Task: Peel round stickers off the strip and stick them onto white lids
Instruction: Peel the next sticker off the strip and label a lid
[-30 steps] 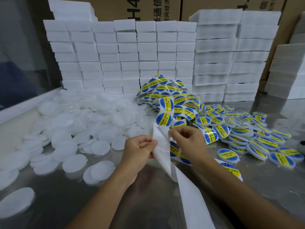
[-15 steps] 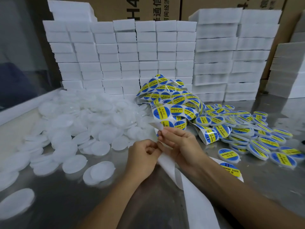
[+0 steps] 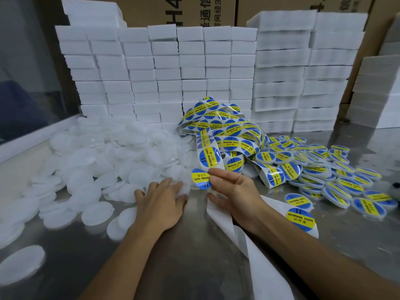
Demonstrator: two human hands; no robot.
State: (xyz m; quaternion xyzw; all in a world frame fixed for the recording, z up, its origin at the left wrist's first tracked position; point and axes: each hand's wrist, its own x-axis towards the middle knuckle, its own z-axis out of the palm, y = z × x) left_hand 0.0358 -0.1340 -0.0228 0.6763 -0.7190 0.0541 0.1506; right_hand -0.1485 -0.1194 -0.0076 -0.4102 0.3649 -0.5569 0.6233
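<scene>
Steel table (image 3: 194,267), foam blocks (image 3: 194,68) behind; right hand (image 3: 236,191) pinching sticker (image 3: 201,178), left hand (image 3: 161,200) flat on lids (image 3: 104,161)

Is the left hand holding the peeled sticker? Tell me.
No. The right hand pinches the peeled sticker, while the left hand reaches onto a white lid.

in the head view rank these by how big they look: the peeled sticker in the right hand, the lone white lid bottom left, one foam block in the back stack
1. lone white lid, though it lies nearest the camera, which inflates it.
2. foam block and peeled sticker, pinched by the right hand: they look alike in size, and the block stands much farther back, so I won't rank them.
</scene>
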